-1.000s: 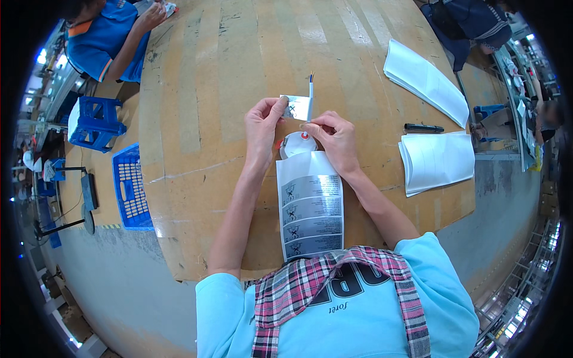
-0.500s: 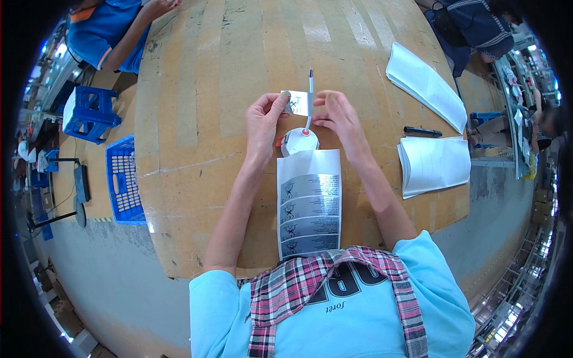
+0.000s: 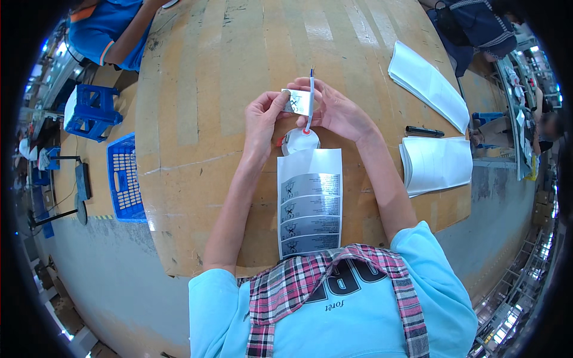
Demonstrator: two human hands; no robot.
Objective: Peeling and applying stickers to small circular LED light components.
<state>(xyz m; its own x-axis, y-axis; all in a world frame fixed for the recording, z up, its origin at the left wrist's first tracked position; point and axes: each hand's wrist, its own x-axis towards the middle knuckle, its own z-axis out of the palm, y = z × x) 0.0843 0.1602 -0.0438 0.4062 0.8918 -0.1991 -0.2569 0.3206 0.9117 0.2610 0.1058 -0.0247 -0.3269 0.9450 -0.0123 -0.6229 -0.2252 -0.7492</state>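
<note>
A small silver label [image 3: 300, 102] with dark print is pinched between the thumb and fingers of my left hand [image 3: 265, 116]; its right edge lies against a grey cable [image 3: 309, 113]. The cable stands up from a white round fitting [image 3: 300, 142] with a red ring, and dark wire ends show at its tip. My right hand [image 3: 343, 110] is open just right of the cable, fingers curved behind it and thumb apart; whether it touches the label I cannot tell. A label sheet [image 3: 309, 194], with several printed silver labels, lies nearest me and partly covers the fitting.
Two white paper stacks [image 3: 427, 86] [image 3: 437, 164] lie on the cardboard-covered table [image 3: 209, 119] at the right, a black pen [image 3: 424, 131] between them. A blue basket [image 3: 126, 179] and blue stool [image 3: 92, 112] stand left. Other people sit at the far left [image 3: 113, 36] and far right [image 3: 471, 27].
My right hand has turned and spread, its fingers now reaching behind the cable and label. My left hand keeps its pinch on the label almost in place.
</note>
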